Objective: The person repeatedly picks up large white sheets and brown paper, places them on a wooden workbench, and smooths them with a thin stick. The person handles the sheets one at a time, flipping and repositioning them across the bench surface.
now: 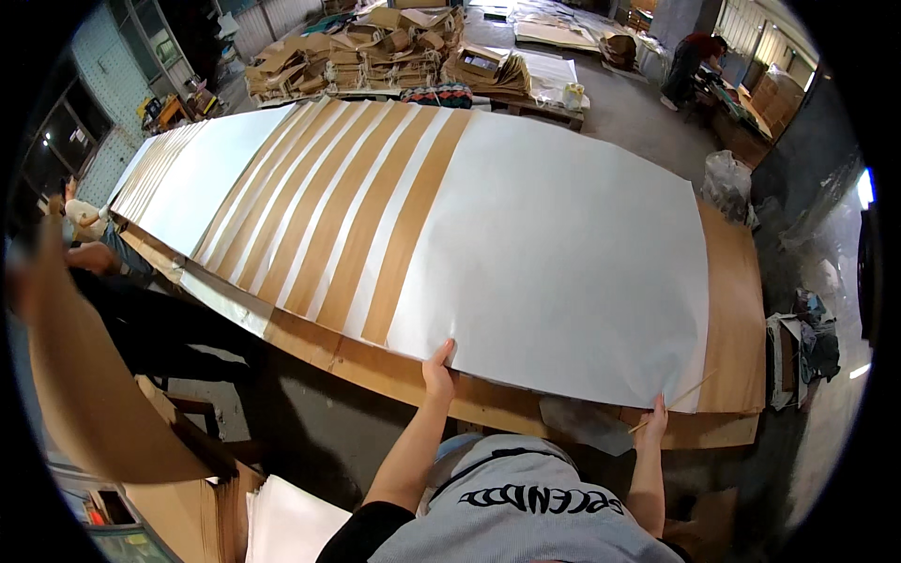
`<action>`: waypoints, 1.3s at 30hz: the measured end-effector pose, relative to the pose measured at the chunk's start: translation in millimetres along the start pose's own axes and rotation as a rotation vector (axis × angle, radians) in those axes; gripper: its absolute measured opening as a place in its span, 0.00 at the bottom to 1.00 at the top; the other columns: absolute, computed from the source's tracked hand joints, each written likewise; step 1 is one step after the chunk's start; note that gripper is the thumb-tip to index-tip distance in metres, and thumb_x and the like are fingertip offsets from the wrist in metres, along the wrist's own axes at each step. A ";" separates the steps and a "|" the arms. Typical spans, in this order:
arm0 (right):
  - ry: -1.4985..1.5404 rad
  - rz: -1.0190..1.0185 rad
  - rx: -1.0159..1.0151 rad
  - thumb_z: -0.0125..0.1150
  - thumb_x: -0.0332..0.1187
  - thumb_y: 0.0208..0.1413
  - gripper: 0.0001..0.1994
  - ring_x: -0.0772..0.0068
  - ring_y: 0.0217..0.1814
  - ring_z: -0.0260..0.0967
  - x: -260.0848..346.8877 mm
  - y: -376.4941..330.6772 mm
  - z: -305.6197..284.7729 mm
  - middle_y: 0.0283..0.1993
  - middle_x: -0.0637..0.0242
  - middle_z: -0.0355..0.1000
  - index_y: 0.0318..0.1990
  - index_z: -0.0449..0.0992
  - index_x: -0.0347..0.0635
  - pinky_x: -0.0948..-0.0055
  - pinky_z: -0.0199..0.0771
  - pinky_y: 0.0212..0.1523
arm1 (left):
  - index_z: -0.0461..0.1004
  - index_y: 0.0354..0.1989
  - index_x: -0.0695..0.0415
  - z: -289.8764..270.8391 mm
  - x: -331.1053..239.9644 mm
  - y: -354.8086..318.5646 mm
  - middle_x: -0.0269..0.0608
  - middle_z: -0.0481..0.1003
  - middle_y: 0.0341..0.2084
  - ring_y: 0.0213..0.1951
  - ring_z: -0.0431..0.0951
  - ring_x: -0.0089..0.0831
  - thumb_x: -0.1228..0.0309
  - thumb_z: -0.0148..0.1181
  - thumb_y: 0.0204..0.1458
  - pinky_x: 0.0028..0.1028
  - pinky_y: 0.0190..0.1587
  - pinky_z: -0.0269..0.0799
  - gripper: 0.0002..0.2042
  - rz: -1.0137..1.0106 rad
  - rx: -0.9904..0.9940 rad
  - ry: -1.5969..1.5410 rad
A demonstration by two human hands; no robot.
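Observation:
A large white sheet (572,235) lies across the long table in front of me. My left hand (439,372) grips its near edge, thumb on top and the other fingers hidden underneath. Close to the sheet's near right corner, my right hand (653,424) pinches the edge, with a thin light stick (696,386) held in the same hand. The stick slants up to the right over brown paper. Left of the sheet, brown strips (405,239) alternate with white ones in an overlapping, fanned row. Brown paper (737,310) shows beneath the sheet's right side.
A co-worker's bent arm (103,375) fills the near left. Another person (86,214) is beyond the table's left end. Bundled brown cardboard (385,52) is piled behind. The wooden table edge (319,345) runs before me; paper stacks (291,521) stand lower left.

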State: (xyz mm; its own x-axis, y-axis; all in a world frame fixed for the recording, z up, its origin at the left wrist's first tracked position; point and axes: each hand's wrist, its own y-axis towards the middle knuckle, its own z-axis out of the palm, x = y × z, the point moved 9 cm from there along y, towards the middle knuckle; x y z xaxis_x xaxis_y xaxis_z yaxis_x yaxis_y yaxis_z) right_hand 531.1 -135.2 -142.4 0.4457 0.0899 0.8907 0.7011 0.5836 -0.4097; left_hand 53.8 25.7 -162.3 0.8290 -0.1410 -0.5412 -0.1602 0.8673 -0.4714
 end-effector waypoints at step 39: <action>-0.178 -0.019 -0.010 0.53 0.39 0.52 0.14 0.80 0.34 0.58 13.7 -6.4 18.8 0.34 0.71 0.62 0.40 0.66 0.40 0.80 0.58 0.35 | 0.59 0.23 0.61 -73.1 -112.6 4.6 0.36 0.62 0.08 0.07 0.61 0.24 0.68 0.45 0.52 0.23 0.09 0.53 0.10 0.255 -0.361 0.860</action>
State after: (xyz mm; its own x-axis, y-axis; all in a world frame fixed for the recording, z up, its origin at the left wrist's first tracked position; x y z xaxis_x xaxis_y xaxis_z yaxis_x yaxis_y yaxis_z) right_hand 522.2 -122.5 -123.9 0.3276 0.2207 0.9187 0.7144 0.5785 -0.3937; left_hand -79.4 10.7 -154.4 0.0940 -0.3949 -0.9139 -0.5547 0.7415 -0.3775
